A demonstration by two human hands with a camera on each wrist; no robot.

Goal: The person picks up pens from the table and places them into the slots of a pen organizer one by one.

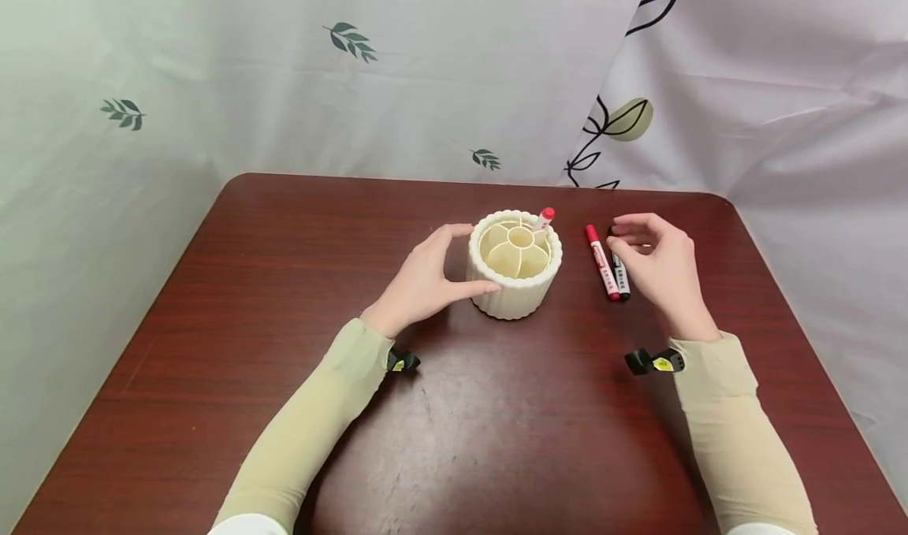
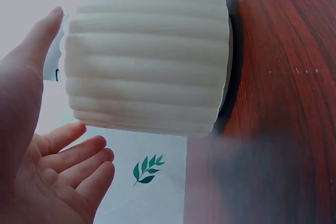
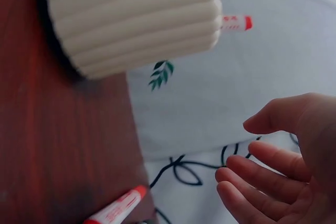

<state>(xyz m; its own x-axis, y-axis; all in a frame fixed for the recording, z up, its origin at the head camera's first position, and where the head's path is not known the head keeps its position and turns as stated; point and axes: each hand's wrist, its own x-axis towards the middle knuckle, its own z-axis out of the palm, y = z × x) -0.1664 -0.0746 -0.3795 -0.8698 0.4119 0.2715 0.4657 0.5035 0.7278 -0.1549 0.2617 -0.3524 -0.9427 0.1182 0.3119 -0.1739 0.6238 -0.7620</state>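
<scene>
A cream ribbed pen holder (image 1: 507, 299) with a flower-shaped divider stands upright on the table. My left hand (image 1: 414, 283) spreads its thumb and fingers about the holder's left side, with the fingertips right at its rim. One red-capped marker (image 1: 544, 219) pokes out of a back right compartment. To the right of the holder, a red marker (image 1: 602, 264) and a black marker (image 1: 621, 278) lie side by side. Over the black marker's far end hovers my right hand (image 1: 663, 267), partly covering it. In the right wrist view, its loosely bent fingers (image 3: 268, 182) hold nothing.
The dark reddish wooden table (image 1: 284, 299) reaches back to a pale curtain (image 1: 426, 86) with leaf prints. Each sleeved wrist carries a small black device, such as the left wrist device (image 1: 403, 361).
</scene>
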